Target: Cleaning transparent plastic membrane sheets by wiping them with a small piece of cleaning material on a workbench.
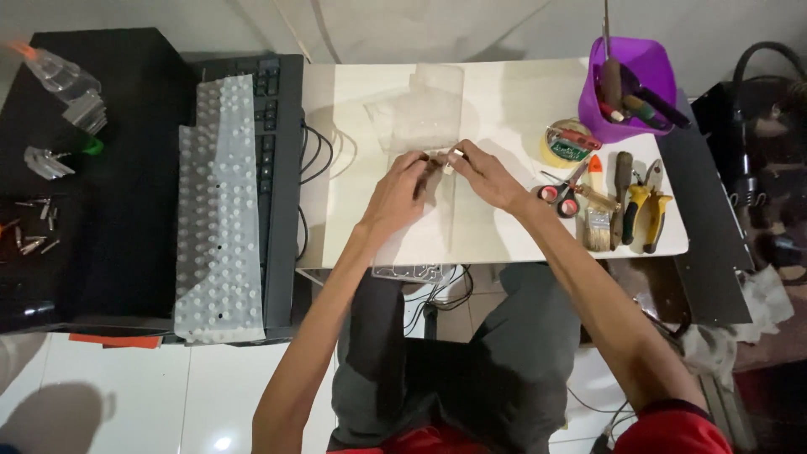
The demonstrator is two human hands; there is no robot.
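Observation:
My left hand [398,195] and my right hand [487,176] meet over the middle of a white table [504,92]. Between their fingertips they pinch a small pale object [447,158]; what it is I cannot tell. Under the hands lies a clear plastic sheet [454,227] reaching to the table's front edge. Another crumpled clear plastic piece [420,109] lies just beyond the hands.
A black keyboard [282,185] with a translucent bumpy membrane [220,210] over it lies at the left. At the right are scissors [561,192], a tape roll [567,145], a paintbrush [598,214], a screwdriver, yellow-handled pliers [649,210] and a purple cup [635,84] of tools. Loose screws lie far left.

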